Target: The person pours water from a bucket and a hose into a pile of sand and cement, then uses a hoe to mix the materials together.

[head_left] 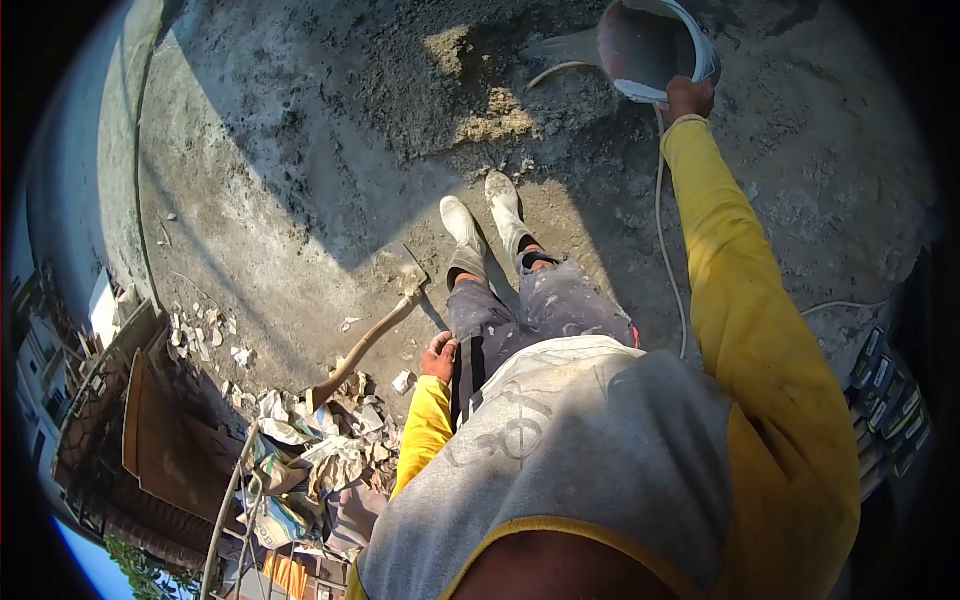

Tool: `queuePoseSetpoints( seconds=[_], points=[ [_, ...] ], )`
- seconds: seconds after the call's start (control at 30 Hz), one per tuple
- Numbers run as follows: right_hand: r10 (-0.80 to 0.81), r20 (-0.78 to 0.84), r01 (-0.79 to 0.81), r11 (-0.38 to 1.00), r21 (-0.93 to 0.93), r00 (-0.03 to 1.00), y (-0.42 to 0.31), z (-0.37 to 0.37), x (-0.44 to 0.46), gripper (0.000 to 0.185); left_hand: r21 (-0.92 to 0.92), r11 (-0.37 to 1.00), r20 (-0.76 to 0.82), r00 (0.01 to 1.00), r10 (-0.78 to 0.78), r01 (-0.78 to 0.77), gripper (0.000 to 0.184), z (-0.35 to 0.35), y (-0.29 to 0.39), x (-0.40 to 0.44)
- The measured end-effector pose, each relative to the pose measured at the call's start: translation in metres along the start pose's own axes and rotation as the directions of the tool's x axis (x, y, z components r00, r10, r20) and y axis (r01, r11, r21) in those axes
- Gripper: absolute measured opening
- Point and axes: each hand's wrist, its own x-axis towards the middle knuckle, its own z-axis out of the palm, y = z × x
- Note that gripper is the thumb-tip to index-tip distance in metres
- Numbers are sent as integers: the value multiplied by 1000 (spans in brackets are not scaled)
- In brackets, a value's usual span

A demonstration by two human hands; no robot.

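Note:
At the upper right my right hand [690, 97] is closed on the rim of a pale bucket [704, 48]. The bucket is tipped to the left, and a thin sheet of what looks like water [566, 46] streams from its mouth over the wet grey mix [400, 90] on the ground. My left hand [438, 357] hangs beside my thigh with loosely bent fingers and nothing visible in it. Left of that hand, a hoe [362, 348] with a wooden handle rests with its blade on the ground.
A thin hose [662, 215] runs along the ground beneath my right arm. Torn paper sacks [330, 455] and scraps are heaped at lower left, near rusty panels [165, 430]. Dark stacked items [890, 400] stand at the right edge. My pale boots [462, 225] are on the concrete.

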Motion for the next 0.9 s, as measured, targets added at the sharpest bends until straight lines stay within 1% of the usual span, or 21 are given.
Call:
queuePoseSetpoints(
  seconds=[0.07, 0.1, 0.17, 0.2, 0.27, 0.3, 0.37, 0.4, 0.47, 0.5, 0.57, 0.6, 0.63, 0.67, 0.7, 0.77, 0.8, 0.87, 0.9],
  points=[
    [-95, -23, 92, 990, -103, 995, 2, 1, 11, 46, 0, 999, 28, 998, 47, -47, 32, -1, 0, 3],
    [-93, -25, 90, 991, -102, 995, 7, 3, 23, 46, 3, 999, 30, 998, 47, -47, 32, -2, -4, 7],
    [-348, -117, 302, 907, -295, 930, 21, 9, 45, 56, 13, 997, 42, 996, 75, -76, 32, -4, -11, 15],
    [-345, -119, 299, 908, -295, 931, 18, 7, 41, 56, 16, 997, 43, 996, 75, -76, 32, -3, -7, 13],
    [-517, -166, 439, 827, -352, 840, 9, 2, 35, 61, 57, 995, 50, 996, 80, -83, 31, -1, 2, 11],
    [-515, -167, 437, 828, -351, 841, 6, 0, 33, 61, 59, 995, 50, 995, 80, -83, 31, 0, 3, 11],
    [-606, -163, 524, 771, -361, 779, 1, -4, 30, 63, 84, 986, 41, 989, 144, -147, 30, 3, 5, 10],
    [-604, -163, 522, 773, -360, 780, -1, -6, 29, 63, 87, 985, 40, 989, 144, -147, 30, 2, 3, 11],
    [-666, -169, 581, 727, -366, 727, -5, -10, 24, 65, 115, 975, 30, 981, 189, -192, 29, 2, -1, 15],
    [-663, -170, 579, 730, -364, 729, -7, -13, 20, 65, 119, 974, 28, 981, 190, -192, 29, -1, -7, 16],
    [-701, -177, 599, 691, -404, 690, -18, -17, 14, 64, 172, 957, 36, 972, 232, -235, 30, -5, -12, 21],
    [-702, -184, 603, 694, -393, 688, -23, -20, 10, 64, 121, 958, 52, 966, 254, -259, 30, -7, -10, 19],
    [-752, -211, 658, 652, -378, 624, -26, -22, 6, 63, 124, 955, 45, 963, 266, -270, 30, -9, -8, 18],
    [-794, -241, 705, 607, -366, 558, -27, -23, 4, 63, 163, 955, 43, 969, 244, -248, 29, -12, -7, 15],
    [-788, -249, 703, 615, -358, 563, -28, -23, 3, 63, 205, 953, 40, 974, 221, -225, 29, -15, -3, 12],
    [-846, -304, 788, 525, -321, 439, -25, -27, 0, 62, 197, 954, 52, 974, 221, -227, 28, -22, 6, 8],
    [-838, -316, 781, 535, -321, 444, -22, -29, -1, 62, 207, 950, 51, 972, 228, -234, 28, -27, 8, 10],
    [-793, -318, 754, 601, -264, 521, -13, -35, -6, 63, 234, 931, 72, 960, 270, -279, 28, -37, 12, 15],
    [-784, -334, 747, 611, -264, 523, -2, -42, -7, 63, 246, 925, 80, 957, 279, -290, 28, -42, 18, 17]
  ],
)
